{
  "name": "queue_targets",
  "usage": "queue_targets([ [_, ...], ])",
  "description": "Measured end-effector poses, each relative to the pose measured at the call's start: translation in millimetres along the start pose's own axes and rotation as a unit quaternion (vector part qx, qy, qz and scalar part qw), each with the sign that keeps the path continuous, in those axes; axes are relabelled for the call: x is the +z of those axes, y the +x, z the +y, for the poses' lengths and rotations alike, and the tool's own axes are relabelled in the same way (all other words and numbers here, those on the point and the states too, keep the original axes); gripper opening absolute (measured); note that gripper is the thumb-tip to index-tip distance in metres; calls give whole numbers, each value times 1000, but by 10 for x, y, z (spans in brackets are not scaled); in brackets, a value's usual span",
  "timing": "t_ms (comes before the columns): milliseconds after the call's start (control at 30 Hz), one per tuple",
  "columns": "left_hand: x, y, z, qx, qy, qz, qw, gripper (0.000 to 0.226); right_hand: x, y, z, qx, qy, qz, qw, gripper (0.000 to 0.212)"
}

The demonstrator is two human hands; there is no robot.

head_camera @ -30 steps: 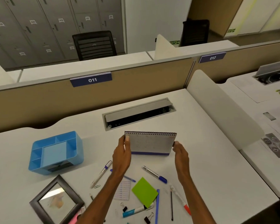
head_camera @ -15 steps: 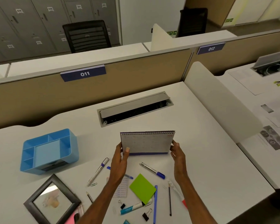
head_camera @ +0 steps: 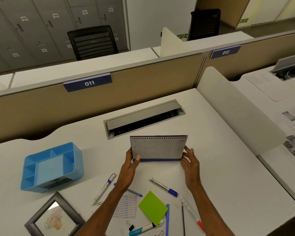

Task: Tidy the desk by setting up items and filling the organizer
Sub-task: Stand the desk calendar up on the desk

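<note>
Head view: the desk calendar [head_camera: 158,148] is upright just in front of the cable hatch [head_camera: 143,116]. The left hand [head_camera: 130,163] pinches its lower left corner, thumb on the face, and the right hand [head_camera: 190,160] grips its right edge. It looks like light, stiff card that could tip easily, so the side edges seem the best hold.

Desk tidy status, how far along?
Early. Done: nothing yet; the blue organizer shows only empty compartments. In hand: left hand and right hand grip the desk calendar upright by its side edges, in front of the cable tray. Remaining: picture frame lies flat; blue-capped marker, green sticky pad, binder clip and other pens lie loose.
</note>
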State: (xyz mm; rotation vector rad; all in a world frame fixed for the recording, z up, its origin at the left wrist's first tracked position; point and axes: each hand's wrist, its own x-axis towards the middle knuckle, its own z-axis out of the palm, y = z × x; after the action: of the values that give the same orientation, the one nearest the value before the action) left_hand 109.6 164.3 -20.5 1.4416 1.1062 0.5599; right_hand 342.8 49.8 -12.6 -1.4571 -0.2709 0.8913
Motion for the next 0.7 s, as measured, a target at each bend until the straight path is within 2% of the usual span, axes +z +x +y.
queue_targets([
  [500,34,123,-80,13,22,-12,1000,58,20,8,58,-12,-22,24,999,49],
  [567,30,111,-73,19,30,-4,999,61,34,-5,93,-16,-35,60,997,46],
  [700,-46,1,-131,12,70,38,997,70,21,-145,268,-2,-57,197,979,36],
])
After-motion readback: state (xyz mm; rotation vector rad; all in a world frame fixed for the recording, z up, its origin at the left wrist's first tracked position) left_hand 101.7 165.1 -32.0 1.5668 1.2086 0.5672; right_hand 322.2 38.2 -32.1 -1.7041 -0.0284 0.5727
